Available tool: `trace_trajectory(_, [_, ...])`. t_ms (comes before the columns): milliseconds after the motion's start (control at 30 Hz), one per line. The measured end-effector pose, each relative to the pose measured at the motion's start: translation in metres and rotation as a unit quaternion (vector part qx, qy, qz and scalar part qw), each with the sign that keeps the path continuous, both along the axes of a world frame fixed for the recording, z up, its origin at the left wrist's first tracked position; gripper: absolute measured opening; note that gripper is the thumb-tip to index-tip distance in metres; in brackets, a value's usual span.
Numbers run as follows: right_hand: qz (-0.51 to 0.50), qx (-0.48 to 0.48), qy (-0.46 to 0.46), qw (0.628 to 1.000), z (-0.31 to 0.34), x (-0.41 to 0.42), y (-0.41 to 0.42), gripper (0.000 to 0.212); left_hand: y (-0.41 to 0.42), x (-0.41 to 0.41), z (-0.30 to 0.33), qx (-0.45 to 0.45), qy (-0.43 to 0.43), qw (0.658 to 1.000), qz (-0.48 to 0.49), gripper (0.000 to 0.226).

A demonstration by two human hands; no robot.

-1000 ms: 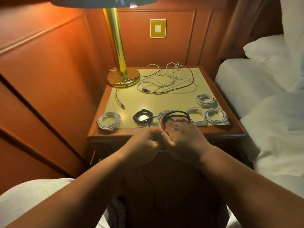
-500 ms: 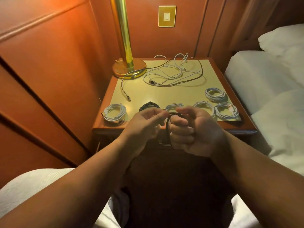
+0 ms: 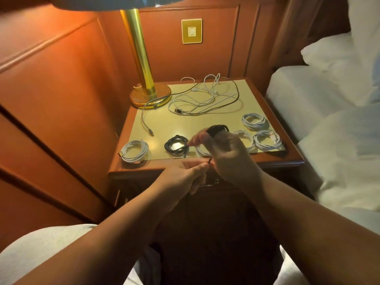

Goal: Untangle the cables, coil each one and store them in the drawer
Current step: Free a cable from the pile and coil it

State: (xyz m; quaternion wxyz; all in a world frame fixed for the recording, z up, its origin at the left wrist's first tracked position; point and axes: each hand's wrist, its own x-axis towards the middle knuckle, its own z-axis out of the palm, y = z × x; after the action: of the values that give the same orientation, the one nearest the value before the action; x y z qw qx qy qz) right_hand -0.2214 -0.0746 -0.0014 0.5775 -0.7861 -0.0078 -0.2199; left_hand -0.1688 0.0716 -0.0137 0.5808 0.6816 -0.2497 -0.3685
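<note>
My right hand [image 3: 228, 155] holds a black cable coil [image 3: 218, 128] wrapped round its fingers, above the front edge of the nightstand [image 3: 205, 165]. My left hand [image 3: 185, 175] pinches the loose black end of that cable just below it. Another black coil [image 3: 176, 144] lies on the tabletop, with white coils at the front left [image 3: 134, 150] and on the right [image 3: 254, 121] [image 3: 267, 139]. A tangle of white and dark cables [image 3: 203, 97] lies at the back. The drawer front is hidden behind my hands.
A brass lamp [image 3: 149, 91] stands at the back left corner of the nightstand. A braided cable end [image 3: 147, 125] trails from the lamp base. Wood-panelled wall on the left, a bed with white linen [image 3: 329, 120] on the right. My knees frame the bottom.
My right hand has lifted and turned with the black coil round its fingers. My left hand has dropped below it and now pinches the cable's free end.
</note>
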Motion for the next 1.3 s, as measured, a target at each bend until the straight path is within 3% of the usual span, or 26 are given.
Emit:
trace_trajectory(100, [-0.057, -0.282, 0.018, 0.958, -0.007, 0.0, -0.008, 0.033, 0.002, -0.001, 0.007, 0.035, -0.023, 0.999, -0.028, 0.035])
trace_trajectory(167, [-0.067, -0.353, 0.038, 0.932, -0.008, -0.004, -0.011, 0.037, 0.005, 0.002, 0.012, 0.047, -0.092, 0.994, -0.019, 0.03])
trace_trajectory(233, [-0.083, -0.355, 0.093, 0.927, -0.008, -0.008, -0.007, 0.039, 0.008, 0.008, 0.013, 0.047, -0.173, 0.984, 0.009, 0.024])
trace_trajectory(333, [-0.067, -0.256, 0.188, 0.946, -0.007, -0.006, 0.002, 0.049, 0.011, 0.013, 0.014, 0.03, -0.259, 0.965, 0.039, 0.024])
trace_trajectory(433, [0.024, 0.028, 0.227, 0.973, -0.006, -0.005, 0.01, 0.05, 0.011, 0.015, 0.01, -0.009, -0.264, 0.963, 0.056, 0.023])
trace_trajectory(500, [0.095, 0.234, 0.27, 0.929, -0.004, -0.009, 0.01, 0.046, 0.012, 0.018, 0.007, -0.03, -0.259, 0.963, 0.072, 0.022])
trace_trajectory(600, [0.203, 0.358, 0.281, 0.867, -0.003, -0.01, 0.006, 0.044, 0.009, 0.015, 0.012, -0.031, -0.209, 0.977, 0.026, 0.024])
trace_trajectory(767, [0.314, 0.438, 0.274, 0.797, -0.008, -0.009, 0.003, 0.047, 0.001, -0.001, 0.011, -0.085, -0.083, 0.993, 0.001, 0.034])
trace_trajectory(1000, [0.376, 0.488, 0.245, 0.749, -0.011, -0.008, 0.01, 0.04, -0.003, -0.002, 0.002, -0.128, 0.042, 0.989, 0.059, 0.047])
trace_trajectory(1100, [0.344, 0.518, 0.192, 0.759, -0.013, -0.008, 0.017, 0.043, -0.005, -0.002, 0.002, -0.132, 0.13, 0.978, 0.098, 0.046])
trace_trajectory(1167, [0.316, 0.522, 0.145, 0.779, -0.01, -0.008, 0.02, 0.046, -0.007, -0.004, 0.0, -0.118, 0.144, 0.975, 0.118, 0.041])
trace_trajectory(1300, [0.256, 0.407, 0.073, 0.874, -0.001, -0.005, 0.012, 0.047, -0.009, -0.008, -0.002, -0.076, 0.166, 0.979, 0.089, 0.038])
